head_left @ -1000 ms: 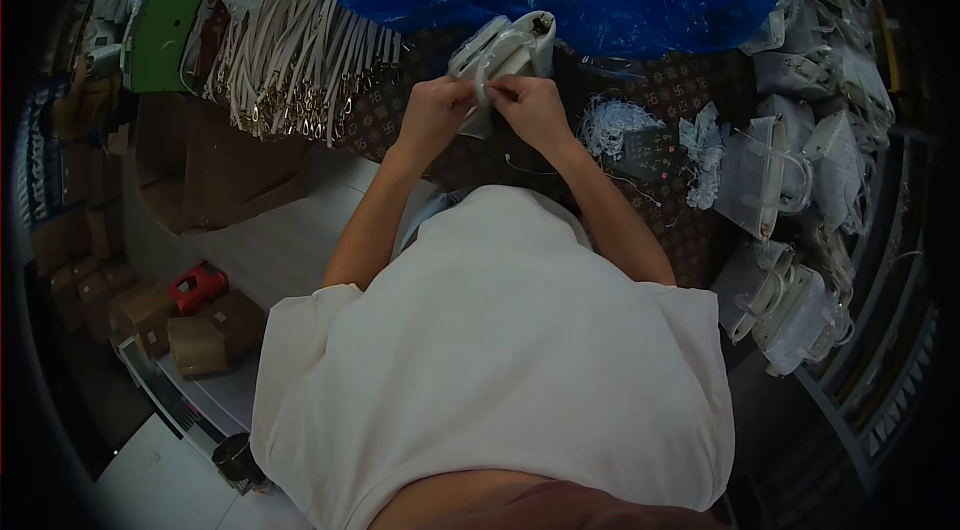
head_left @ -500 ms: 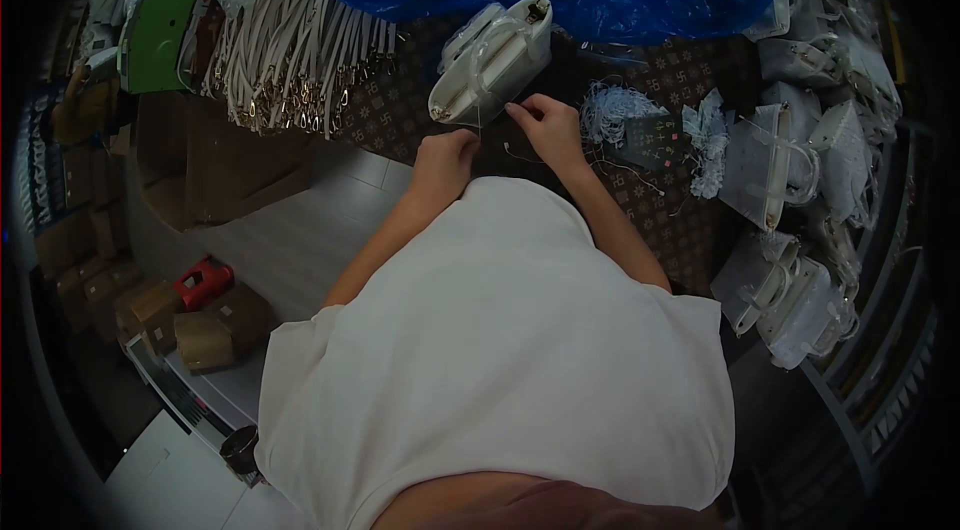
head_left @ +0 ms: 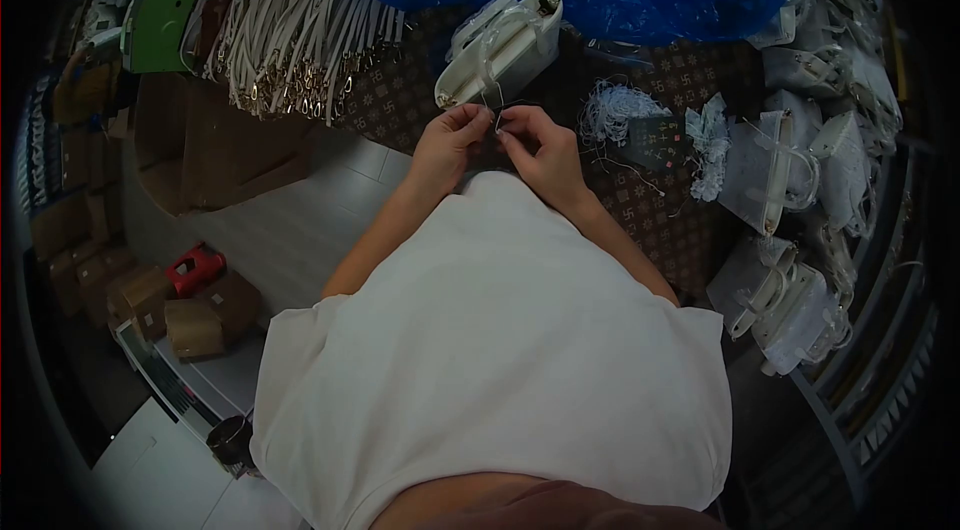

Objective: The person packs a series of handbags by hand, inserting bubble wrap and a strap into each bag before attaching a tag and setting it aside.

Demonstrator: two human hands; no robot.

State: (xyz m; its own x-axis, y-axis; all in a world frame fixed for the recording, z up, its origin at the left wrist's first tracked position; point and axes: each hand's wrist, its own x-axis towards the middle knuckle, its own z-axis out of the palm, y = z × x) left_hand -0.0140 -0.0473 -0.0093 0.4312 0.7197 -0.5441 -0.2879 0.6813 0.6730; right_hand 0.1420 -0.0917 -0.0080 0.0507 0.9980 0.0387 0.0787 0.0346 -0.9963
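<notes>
In the head view my left hand (head_left: 447, 140) and my right hand (head_left: 537, 145) are close together at the near edge of the patterned table (head_left: 640, 200), fingertips almost touching, and they seem to pinch a thin thread (head_left: 492, 102), though what they grip is too small to tell surely. The white handbag (head_left: 497, 50) lies just beyond them, on the far side, its long axis running from near-left to far-right. Its near-left end is nearest my left hand.
</notes>
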